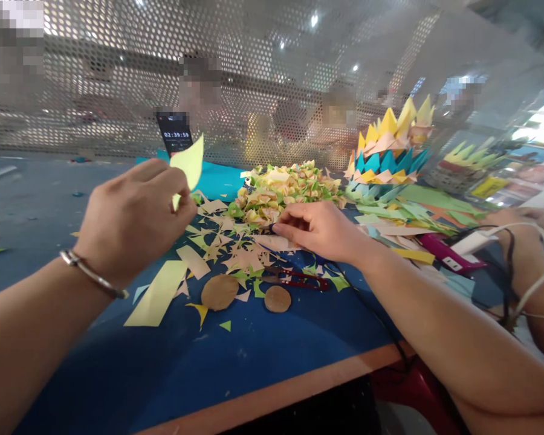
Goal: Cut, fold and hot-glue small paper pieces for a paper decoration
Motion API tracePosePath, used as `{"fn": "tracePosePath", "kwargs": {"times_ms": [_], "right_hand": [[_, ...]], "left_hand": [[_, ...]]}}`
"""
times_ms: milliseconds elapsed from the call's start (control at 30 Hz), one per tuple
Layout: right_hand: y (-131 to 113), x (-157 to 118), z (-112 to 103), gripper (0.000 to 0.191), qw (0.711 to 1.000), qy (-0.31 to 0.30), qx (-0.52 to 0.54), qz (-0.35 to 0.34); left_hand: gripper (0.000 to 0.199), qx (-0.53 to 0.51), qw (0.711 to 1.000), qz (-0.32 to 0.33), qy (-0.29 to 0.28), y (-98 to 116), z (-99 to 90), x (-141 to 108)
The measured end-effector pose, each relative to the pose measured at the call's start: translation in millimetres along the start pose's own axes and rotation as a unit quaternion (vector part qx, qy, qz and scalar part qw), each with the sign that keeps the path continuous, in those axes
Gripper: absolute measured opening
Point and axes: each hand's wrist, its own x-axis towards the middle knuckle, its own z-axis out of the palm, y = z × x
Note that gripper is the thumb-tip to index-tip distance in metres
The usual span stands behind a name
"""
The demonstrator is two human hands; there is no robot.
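Left hand [133,208] tight on paper [192,164]

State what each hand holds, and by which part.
Left hand: a pale yellow-green leaf-shaped paper piece, by its lower end. Right hand: cannot be told.

The left hand [136,211] hid part of the pale yellow-green paper piece [191,162]. The dark item [270,228] at the right hand's fingertips was too small to tell. Beneath the phone's [174,130] timer digits, small print was illegible. The right edge cut off a co-worker's arm [523,260]; the perforated screen [131,78] obscured people behind.
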Motion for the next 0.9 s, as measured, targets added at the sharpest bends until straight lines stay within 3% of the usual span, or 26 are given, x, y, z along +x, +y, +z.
{"fn": "tracePosePath", "kwargs": {"times_ms": [67, 167, 267, 333, 400, 500, 733, 833, 900], "right_hand": [[-3.0, -0.3, 4.8, 0.034, 0.997, 0.004, 0.076, 0.004], [-8.7, -0.3, 11.3, 0.041, 0.988, 0.01, 0.154, 0.024], [-13.1, 0.4, 15.9, 0.038, 0.979, 0.026, 0.201, 0.028], [-14.1, 1.3, 17.6, 0.029, 0.973, 0.043, 0.225, 0.027], [-13.9, 2.0, 18.0, 0.023, 0.966, 0.065, 0.247, 0.036], [-14.0, 2.0, 16.5, 0.028, 0.956, 0.083, 0.277, 0.053], [-17.8, -0.9, 20.3, 0.041, 0.959, 0.033, 0.276, 0.054], [-15.2, -1.4, 23.3, 0.041, 0.965, 0.058, 0.248, 0.064], [-12.0, -1.3, 22.8, 0.039, 0.969, 0.087, 0.223, 0.066]], "left_hand": [[0.027, -0.008, 0.997, 0.072, 0.039, 15.6, -2.8, -5.5], [0.037, -0.028, 0.975, 0.22, -0.006, 37.9, -1.9, -14.0], [0.035, -0.074, 0.955, 0.287, -0.003, 53.7, 1.9, -20.2], [0.035, -0.094, 0.943, 0.317, 0.038, 58.7, 3.8, -22.6], [0.034, -0.105, 0.936, 0.332, 0.058, 59.7, 4.3, -23.7], [0.032, -0.103, 0.939, 0.325, 0.041, 58.0, 2.3, -23.8], [0.034, -0.08, 0.945, 0.315, 0.035, 61.8, 1.4, -23.8], [0.032, -0.137, 0.931, 0.338, 0.022, 63.9, 3.0, -23.9], [0.021, -0.199, 0.925, 0.321, 0.034, 61.1, 4.4, -21.9]]}}
